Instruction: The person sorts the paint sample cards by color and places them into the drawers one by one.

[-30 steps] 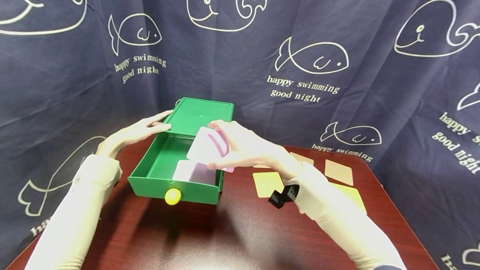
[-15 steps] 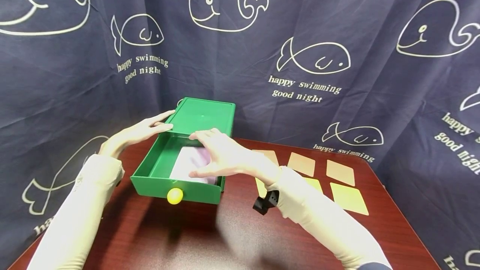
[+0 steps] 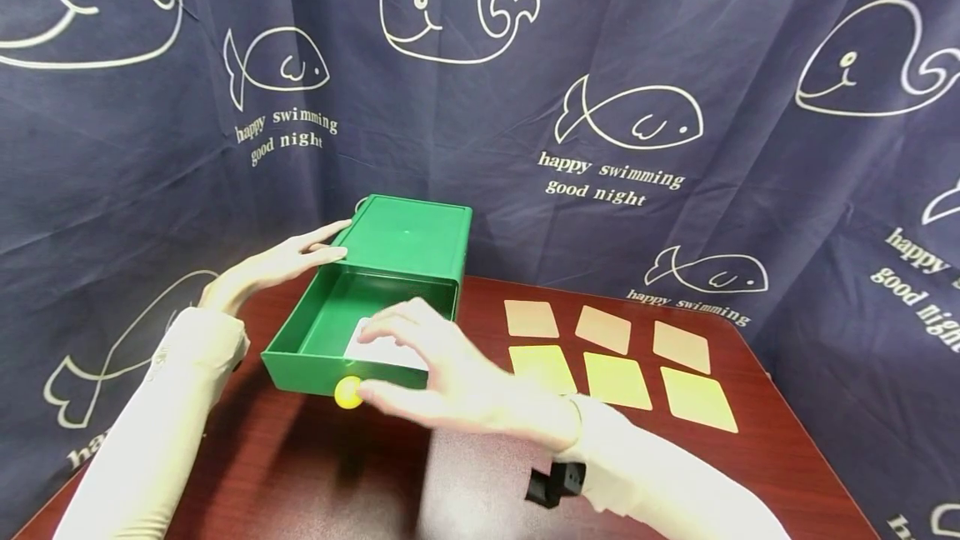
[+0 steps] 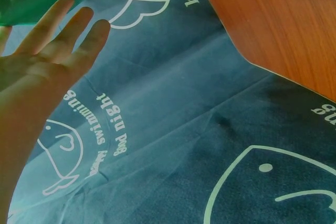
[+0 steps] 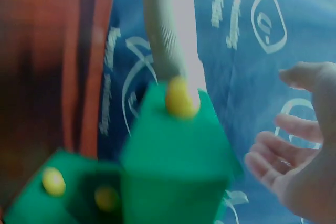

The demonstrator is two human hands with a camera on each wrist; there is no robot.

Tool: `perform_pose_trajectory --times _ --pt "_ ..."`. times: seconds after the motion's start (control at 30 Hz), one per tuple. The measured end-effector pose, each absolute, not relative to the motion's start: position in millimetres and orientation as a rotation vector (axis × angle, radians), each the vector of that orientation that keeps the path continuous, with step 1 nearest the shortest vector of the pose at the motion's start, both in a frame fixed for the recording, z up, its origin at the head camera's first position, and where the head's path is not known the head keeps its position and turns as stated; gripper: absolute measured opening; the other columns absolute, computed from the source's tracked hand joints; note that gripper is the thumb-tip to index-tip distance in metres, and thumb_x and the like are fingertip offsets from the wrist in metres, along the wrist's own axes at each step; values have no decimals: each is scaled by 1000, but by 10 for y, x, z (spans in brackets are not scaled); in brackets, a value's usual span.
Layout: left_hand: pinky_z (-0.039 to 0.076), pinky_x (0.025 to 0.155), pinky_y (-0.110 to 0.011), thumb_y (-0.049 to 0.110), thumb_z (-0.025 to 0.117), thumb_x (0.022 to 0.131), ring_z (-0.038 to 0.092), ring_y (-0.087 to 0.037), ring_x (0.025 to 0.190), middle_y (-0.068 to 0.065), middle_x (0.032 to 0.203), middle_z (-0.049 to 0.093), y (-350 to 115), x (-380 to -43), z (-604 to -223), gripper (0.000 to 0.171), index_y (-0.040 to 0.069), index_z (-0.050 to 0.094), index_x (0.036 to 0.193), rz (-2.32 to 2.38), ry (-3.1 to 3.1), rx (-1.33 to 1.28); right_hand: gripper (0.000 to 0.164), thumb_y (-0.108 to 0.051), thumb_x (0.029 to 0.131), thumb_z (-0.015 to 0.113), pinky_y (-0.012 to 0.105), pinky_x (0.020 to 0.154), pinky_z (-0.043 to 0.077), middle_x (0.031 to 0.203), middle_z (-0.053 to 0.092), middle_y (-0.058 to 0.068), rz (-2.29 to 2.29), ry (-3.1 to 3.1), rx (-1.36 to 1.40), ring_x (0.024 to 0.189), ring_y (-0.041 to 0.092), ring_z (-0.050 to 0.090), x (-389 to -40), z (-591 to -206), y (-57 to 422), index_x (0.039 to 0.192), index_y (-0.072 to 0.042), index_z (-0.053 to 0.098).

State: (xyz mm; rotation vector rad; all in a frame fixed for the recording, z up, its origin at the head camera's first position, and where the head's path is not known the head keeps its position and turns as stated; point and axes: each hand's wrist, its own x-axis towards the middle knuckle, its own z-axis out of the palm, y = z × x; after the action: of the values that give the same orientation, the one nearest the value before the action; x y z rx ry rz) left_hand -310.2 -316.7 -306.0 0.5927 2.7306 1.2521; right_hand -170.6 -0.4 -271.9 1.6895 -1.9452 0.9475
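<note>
A green drawer cabinet (image 3: pixel 405 232) stands at the back left of the table, its drawer (image 3: pixel 300 373) pulled out toward the front. Inside the drawer lies a pale lilac square card (image 3: pixel 378 352), partly covered by my right fingers in the head view. My left hand (image 3: pixel 277 265) rests its straight fingers against the cabinet's left side. Over the drawer's right front corner is my right hand (image 3: pixel 457 386), holding nothing, its fingers loosely bent. Its thumb tip overlaps the drawer's yellow knob (image 3: pixel 347 392). The blurred right wrist view shows green fronts with yellow knobs (image 5: pixel 181 98).
To the right, two rows of square cards lie on the dark red table (image 3: pixel 780 473): tan cards (image 3: pixel 603 329) behind, yellow cards (image 3: pixel 618 379) in front. A dark blue curtain (image 3: pixel 480 132) with white whales and fish surrounds the table.
My right hand has let the pale lilac card down into the drawer, opened off it, and moved forward to the drawer front by the knob. My left hand has stayed on the cabinet.
</note>
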Motion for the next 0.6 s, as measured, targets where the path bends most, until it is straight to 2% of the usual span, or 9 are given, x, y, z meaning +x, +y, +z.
perform_pose_trajectory --times 0.17,0.3,0.4,0.53,0.6 --pt "38 103 -19 38 49 101 52 -12 125 -15 139 54 -3169 -3105 -3058 64 31 17 155 1263 2721 602 28 -15 84 74 6 81 46 99 63 -3 1009 -1945 1882 90 4 57 -1441 -2969 -44 108 -10 60" --pt "36 110 -35 36 48 101 51 -15 126 -17 140 53 -3161 -3098 -3046 64 28 15 156 1264 2721 610 23 -17 89 68 3 72 46 97 65 -4 1143 -2209 1968 81 -7 55 -1304 -3266 -82 110 -12 61" --pt "33 112 -44 36 48 101 50 -19 127 -19 139 53 -3156 -3096 -3038 64 27 15 156 1267 2720 616 20 -14 94 61 8 67 50 96 69 9 1535 -2456 1907 74 -8 55 -1287 -3450 -137 113 -7 61" --pt "33 111 -41 37 48 101 51 -14 126 -17 139 54 -3159 -3096 -3045 64 29 15 156 1268 2713 600 26 -12 100 50 15 60 52 102 64 35 2171 -2542 1668 66 17 62 -1335 -3582 -229 120 4 55" --pt "35 110 -36 37 48 101 51 -10 124 -16 140 53 -3165 -3096 -3055 64 29 15 156 1266 2707 598 31 -15 102 46 16 56 49 105 59 42 2403 -2527 1540 63 22 60 -1347 -3598 -277 124 5 51"
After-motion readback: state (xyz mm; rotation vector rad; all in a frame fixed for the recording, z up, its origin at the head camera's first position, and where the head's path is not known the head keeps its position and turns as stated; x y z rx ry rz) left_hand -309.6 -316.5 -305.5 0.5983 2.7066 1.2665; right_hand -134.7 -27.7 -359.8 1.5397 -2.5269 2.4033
